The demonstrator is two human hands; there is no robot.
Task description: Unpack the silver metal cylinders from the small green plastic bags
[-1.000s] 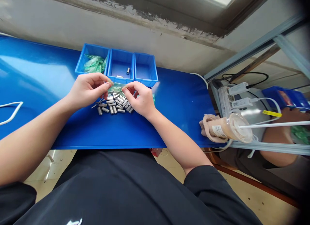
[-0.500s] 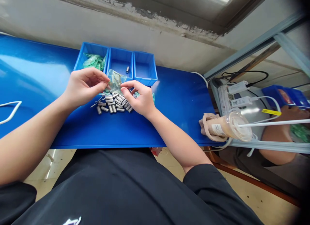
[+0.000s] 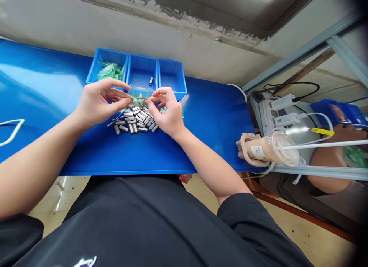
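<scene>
Between my two hands is a small clear plastic bag (image 3: 141,93), with small pale, slender pieces showing in it. The fingers of my left hand (image 3: 100,100) pinch its left side. My right hand (image 3: 169,113) has thumb and fingers closed on its right side. Just below the bag, a pile of short silver metal cylinders (image 3: 132,126) lies on the blue table (image 3: 115,156). A few thin metal pins (image 3: 112,122) stick out at the pile's left. Part of the pile is hidden by the bag and my right hand.
Three joined blue bins stand behind my hands. The left bin (image 3: 92,64) holds green plastic bags, the middle bin (image 3: 140,72) one metal cylinder (image 3: 151,81). A drink cup (image 3: 260,149) sits in a holder at the table's right edge. Beyond the metal frame, a co-worker's arm (image 3: 327,167) shows.
My right hand has turned slightly, fingers rising. The bag now lies flatter and shows less height between my hands. My left hand has barely moved.
</scene>
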